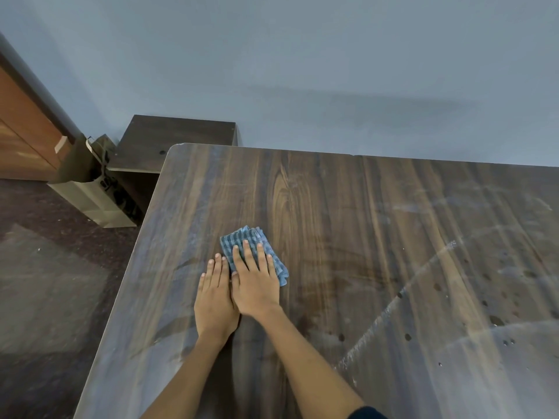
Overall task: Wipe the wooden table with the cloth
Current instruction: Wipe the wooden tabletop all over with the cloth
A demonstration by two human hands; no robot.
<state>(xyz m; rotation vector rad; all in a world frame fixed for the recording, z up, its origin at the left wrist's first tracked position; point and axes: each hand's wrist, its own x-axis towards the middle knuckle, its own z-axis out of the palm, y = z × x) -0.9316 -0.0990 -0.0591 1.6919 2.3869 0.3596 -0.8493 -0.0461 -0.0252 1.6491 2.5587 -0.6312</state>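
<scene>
A folded blue checked cloth (245, 239) lies on the dark wooden table (348, 225), left of its middle. My right hand (255, 282) presses flat on the cloth with straight fingers and covers its near half. Beside it, my left hand (215, 300) rests flat on the bare wood, thumb side against the right hand, fingertips just touching the cloth's left edge. White dusty streaks and dark spots (453, 313) mark the table's right part.
The table's left edge (121, 297) drops to a dark floor (45, 282). A brown paper bag (90, 189) and a low dark cabinet (169, 140) stand past the far left corner. A grey wall (302, 71) runs behind the table.
</scene>
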